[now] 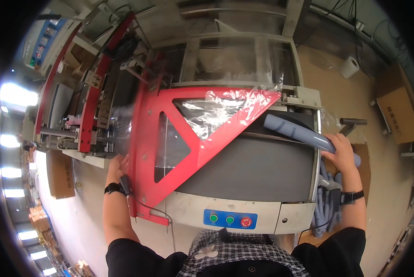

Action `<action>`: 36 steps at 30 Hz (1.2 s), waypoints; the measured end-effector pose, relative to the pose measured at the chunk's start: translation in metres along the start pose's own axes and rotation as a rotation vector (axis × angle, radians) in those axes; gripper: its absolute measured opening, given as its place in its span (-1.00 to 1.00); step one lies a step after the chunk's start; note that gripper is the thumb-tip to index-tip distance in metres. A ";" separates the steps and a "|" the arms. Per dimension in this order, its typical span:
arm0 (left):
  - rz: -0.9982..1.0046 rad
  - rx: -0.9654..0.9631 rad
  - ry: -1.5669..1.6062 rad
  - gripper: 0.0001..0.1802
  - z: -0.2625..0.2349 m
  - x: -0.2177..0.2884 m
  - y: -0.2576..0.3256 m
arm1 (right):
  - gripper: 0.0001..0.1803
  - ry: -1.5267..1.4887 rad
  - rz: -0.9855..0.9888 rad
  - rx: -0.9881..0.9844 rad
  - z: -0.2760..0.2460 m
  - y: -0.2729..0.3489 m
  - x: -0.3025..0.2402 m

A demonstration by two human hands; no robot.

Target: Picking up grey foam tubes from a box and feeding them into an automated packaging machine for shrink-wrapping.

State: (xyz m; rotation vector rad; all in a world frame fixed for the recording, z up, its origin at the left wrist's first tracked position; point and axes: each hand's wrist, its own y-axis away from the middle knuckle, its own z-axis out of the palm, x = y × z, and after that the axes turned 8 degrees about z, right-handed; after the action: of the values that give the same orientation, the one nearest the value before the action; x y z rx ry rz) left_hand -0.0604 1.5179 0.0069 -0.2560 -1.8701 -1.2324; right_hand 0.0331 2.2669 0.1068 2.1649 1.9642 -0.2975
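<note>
My right hand [340,151] is wrapped round the near end of a shiny grey-blue roll [299,132], slanted over the right side of a dark conveyor belt [248,168]. The roll's far end reaches toward the tip of a red triangular plate [193,152]. Clear plastic film [221,108] lies crinkled over the plate's far part. Beside the plate's left edge, my left hand [119,165] has its fingers curled together; what is between them is too small to make out. Black straps circle both wrists.
A control panel [230,219] with two green buttons and one red button sits on the machine's front. Several grey-blue rolls [324,203] fill a carton at the right. Red-framed machinery [87,111] stands at the left. A cardboard box [398,106] is at the far right.
</note>
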 end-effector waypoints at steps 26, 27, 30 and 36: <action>0.673 -0.020 -0.295 -0.68 0.037 -0.010 0.172 | -0.75 -0.477 0.518 0.397 0.103 0.133 0.141; 0.653 -0.130 -0.312 -0.70 0.087 -0.020 0.209 | -0.72 -0.434 0.684 0.307 0.133 0.175 0.173; 0.502 -0.715 -0.545 -0.67 0.207 -0.065 0.318 | -0.58 -0.358 1.129 -0.280 0.206 0.287 0.224; -0.190 -1.410 -0.816 -0.48 0.319 -0.166 0.420 | -0.39 -0.200 1.284 -0.603 0.319 0.376 0.287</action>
State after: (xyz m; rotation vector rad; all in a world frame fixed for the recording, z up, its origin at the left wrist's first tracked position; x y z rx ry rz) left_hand 0.1112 2.0331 0.1112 -1.5159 -1.2166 -2.6839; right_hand 0.4309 2.4153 -0.2750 2.2950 0.2242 0.2536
